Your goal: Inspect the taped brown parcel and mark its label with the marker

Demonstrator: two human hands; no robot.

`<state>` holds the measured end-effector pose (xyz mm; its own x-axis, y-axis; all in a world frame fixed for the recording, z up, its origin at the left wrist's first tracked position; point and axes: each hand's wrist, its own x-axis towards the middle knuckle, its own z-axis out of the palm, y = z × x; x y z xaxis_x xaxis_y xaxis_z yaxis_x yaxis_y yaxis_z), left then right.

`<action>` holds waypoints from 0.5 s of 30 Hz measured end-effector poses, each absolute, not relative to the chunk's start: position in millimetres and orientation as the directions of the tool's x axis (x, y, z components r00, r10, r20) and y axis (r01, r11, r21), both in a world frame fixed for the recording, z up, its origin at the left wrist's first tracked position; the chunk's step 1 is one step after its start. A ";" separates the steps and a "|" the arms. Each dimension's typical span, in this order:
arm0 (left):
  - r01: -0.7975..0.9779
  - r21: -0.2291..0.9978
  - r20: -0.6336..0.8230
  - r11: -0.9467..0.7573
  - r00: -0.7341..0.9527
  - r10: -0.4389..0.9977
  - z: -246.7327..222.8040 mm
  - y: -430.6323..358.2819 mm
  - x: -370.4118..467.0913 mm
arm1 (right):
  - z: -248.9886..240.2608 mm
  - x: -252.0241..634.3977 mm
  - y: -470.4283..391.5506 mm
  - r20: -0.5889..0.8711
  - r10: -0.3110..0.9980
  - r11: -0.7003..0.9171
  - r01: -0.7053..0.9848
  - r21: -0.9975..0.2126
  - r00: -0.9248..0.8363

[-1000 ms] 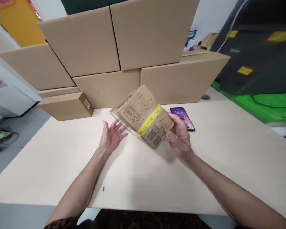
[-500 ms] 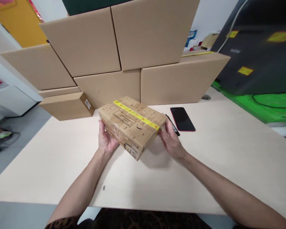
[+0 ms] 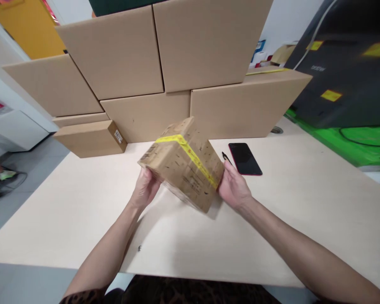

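Observation:
Between my two hands a brown cardboard box is held tilted above the table. Yellow printed tape runs across its top and over an edge, and small dark marks dot its faces. At the box's left end, my left hand grips a lower corner, with some fingers hidden beneath. My right hand is closed on the right end, its fingertips partly behind the cardboard. Just beyond that hand lie a black pen, partly hidden, and a dark phone with a red edge.
Large plain cartons are stacked along the back of the pale table. A smaller flat carton stands at the left. On the right are a dark machine with yellow stickers and a green surface.
The box has been turned in my hands: its taped top now leans toward me and another taped side shows at the back. Both hands have shifted slightly with it.

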<state>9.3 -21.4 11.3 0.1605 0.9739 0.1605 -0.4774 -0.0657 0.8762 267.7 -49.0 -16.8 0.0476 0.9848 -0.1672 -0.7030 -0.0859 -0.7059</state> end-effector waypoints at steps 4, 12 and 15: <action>-0.394 0.887 0.343 -0.240 0.215 0.915 16.3 -35.7 21.2 | -28.8 274.6 -43.9 -0.263 0.964 -0.207 -0.712 -0.671 -0.032; -0.251 0.921 0.370 -0.298 0.325 0.870 11.0 -47.7 23.5 | -27.6 291.0 -29.8 -0.276 0.960 -0.148 -0.773 -0.617 0.036; -0.239 0.947 0.301 -0.216 0.416 0.858 0.0 -46.6 20.8 | -27.7 297.7 -24.8 -0.215 0.966 -0.005 -0.825 -0.565 0.142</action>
